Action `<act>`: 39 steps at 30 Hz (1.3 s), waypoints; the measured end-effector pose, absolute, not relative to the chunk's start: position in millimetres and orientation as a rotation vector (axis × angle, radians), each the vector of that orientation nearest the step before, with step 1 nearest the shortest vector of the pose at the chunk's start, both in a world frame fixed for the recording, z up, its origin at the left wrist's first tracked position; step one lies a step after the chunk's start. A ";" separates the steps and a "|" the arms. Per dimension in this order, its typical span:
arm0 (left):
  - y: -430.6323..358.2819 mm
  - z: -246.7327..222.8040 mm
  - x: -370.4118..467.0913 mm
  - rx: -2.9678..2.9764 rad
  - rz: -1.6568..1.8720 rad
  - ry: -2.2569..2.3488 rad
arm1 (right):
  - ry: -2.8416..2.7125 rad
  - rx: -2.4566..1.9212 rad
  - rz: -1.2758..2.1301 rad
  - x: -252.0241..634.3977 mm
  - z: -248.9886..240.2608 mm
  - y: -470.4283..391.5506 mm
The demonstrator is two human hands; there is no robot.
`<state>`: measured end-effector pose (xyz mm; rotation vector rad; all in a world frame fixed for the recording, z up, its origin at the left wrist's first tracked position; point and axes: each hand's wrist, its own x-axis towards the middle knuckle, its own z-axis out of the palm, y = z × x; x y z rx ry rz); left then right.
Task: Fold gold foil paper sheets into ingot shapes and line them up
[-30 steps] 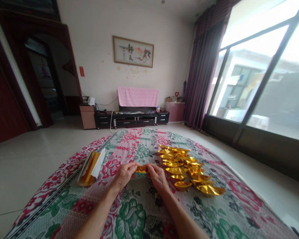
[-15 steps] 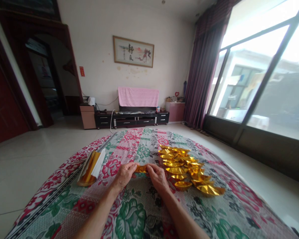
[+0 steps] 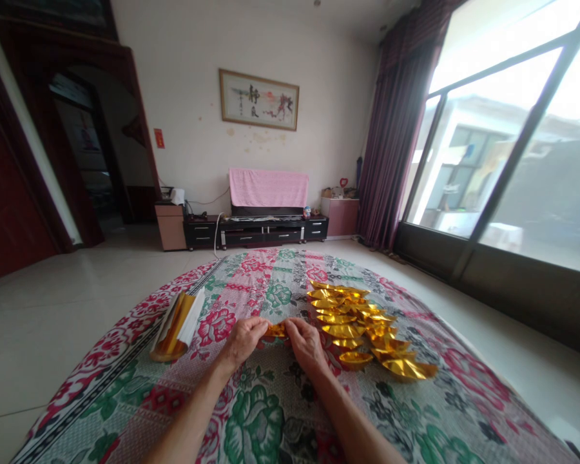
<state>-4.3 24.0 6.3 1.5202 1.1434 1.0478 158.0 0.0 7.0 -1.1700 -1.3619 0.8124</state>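
Note:
Between my hands is a small piece of gold foil paper (image 3: 276, 330), stretched level just above the flowered cloth (image 3: 254, 415). My left hand (image 3: 244, 339) pinches its left end between thumb and fingers. At the right end, my right hand (image 3: 305, 341) pinches it the same way. Parts of the foil are hidden behind the fingertips. To the right lie several boat-shaped gold foil ingots (image 3: 344, 331), set in overlapping rows. Over on the left sits a curled stack of gold and white paper sheets (image 3: 178, 325).
The cloth covers a rounded surface, with pale tiled floor (image 3: 101, 283) around it. Farther off stands a low black cabinet (image 3: 263, 233), with a pink cloth (image 3: 269, 188) draped above it. Large windows (image 3: 512, 148) and a purple curtain (image 3: 391, 142) are on the right.
My left hand has shifted slightly to the right, closer to my right hand, and less of the gold foil shows between them. The ingots and paper stack have stayed put.

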 end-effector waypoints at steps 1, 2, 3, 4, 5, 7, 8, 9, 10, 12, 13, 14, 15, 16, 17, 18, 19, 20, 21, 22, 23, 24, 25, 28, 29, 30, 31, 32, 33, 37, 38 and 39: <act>23.9 6.8 -4.4 1.511 1.045 1.142 | -1.364 -1.159 0.817 157.7 7.0 0.1; 23.9 7.5 -4.4 1.496 1.052 1.148 | -1.369 -1.146 0.830 157.5 6.9 0.3; 23.8 8.2 -4.4 1.479 1.065 1.161 | -1.371 -1.133 0.849 157.3 6.7 0.6; 23.9 8.8 -4.2 1.461 1.084 1.173 | -1.371 -1.120 0.872 157.0 6.2 0.9; 24.0 9.1 -4.0 1.444 1.102 1.181 | -1.364 -1.110 0.894 156.8 5.6 1.4; 24.6 8.7 -3.4 1.415 1.126 1.170 | -1.334 -1.093 0.924 156.6 3.9 2.7; 25.1 8.1 -3.2 1.404 1.132 1.159 | -1.316 -1.089 0.925 156.6 2.9 3.4; 25.5 7.3 -3.1 1.396 1.133 1.151 | -1.305 -1.090 0.918 156.8 1.9 4.1; 25.9 6.5 -3.2 1.391 1.131 1.149 | -1.300 -1.095 0.905 157.1 1.0 4.6; 26.5 5.0 -3.7 1.400 1.116 1.157 | -1.315 -1.103 0.886 158.0 -0.5 5.2; 26.7 4.5 -4.1 1.410 1.105 1.159 | -1.331 -1.104 0.888 158.4 -1.0 5.3; 26.8 4.3 -4.5 1.421 1.093 1.157 | -1.347 -1.101 0.894 158.7 -1.5 5.3; 26.8 4.3 -4.8 1.430 1.082 1.152 | -1.354 -1.099 0.899 158.8 -1.9 5.3; 26.8 4.5 -5.0 1.436 1.074 1.146 | -1.351 -1.099 0.897 158.7 -2.2 5.3; 26.7 4.7 -5.0 1.436 1.070 1.140 | -1.341 -1.103 0.892 158.6 -2.6 5.5; 26.6 4.9 -4.9 1.433 1.071 1.138 | -1.328 -1.109 0.883 158.3 -2.9 5.8; 26.6 5.1 -4.6 1.427 1.077 1.140 | -1.316 -1.112 0.876 158.0 -3.3 6.1; 26.5 5.1 -4.3 1.420 1.087 1.143 | -1.312 -1.112 0.874 157.8 -3.6 6.4; 26.5 5.0 -4.0 1.413 1.098 1.146 | -1.314 -1.109 0.874 157.6 -3.8 6.7; 26.5 4.8 -3.7 1.408 1.108 1.150 | -1.321 -1.105 0.877 157.5 -4.0 6.9; 26.5 4.4 -3.6 1.403 1.112 1.154 | -1.328 -1.101 0.880 157.5 -4.1 7.0; 26.6 4.0 -3.5 1.400 1.113 1.155 | -1.333 -1.099 0.881 157.6 -4.2 7.0; 26.8 3.6 -3.5 1.397 1.111 1.154 | -1.336 -1.097 0.883 157.7 -4.3 7.0; 27.7 2.3 -3.5 1.393 1.118 1.151 | -1.341 -1.094 0.890 157.9 -4.5 6.9; 28.0 2.1 -3.5 1.393 1.126 1.151 | -1.341 -1.094 0.888 157.9 -4.6 6.9; 28.2 1.9 -3.4 1.395 1.130 1.150 | -1.341 -1.096 0.885 157.8 -4.6 6.9; 28.3 1.9 -3.3 1.396 1.132 1.150 | -1.339 -1.098 0.882 157.7 -4.6 6.9; 28.3 1.9 -3.3 1.399 1.130 1.149 | -1.336 -1.099 0.880 157.6 -4.4 6.8; 28.2 1.9 -3.3 1.402 1.125 1.148 | -1.334 -1.100 0.880 157.6 -4.0 6.6; 28.1 0.9 -3.7 1.397 1.119 1.172 | -1.357 -1.097 0.893 158.0 -1.6 5.1; 28.2 0.5 -3.7 1.398 1.122 1.179 | -1.360 -1.098 0.894 158.1 -1.1 4.8; 28.2 0.2 -3.6 1.402 1.126 1.182 | -1.358 -1.100 0.893 158.2 -0.8 4.6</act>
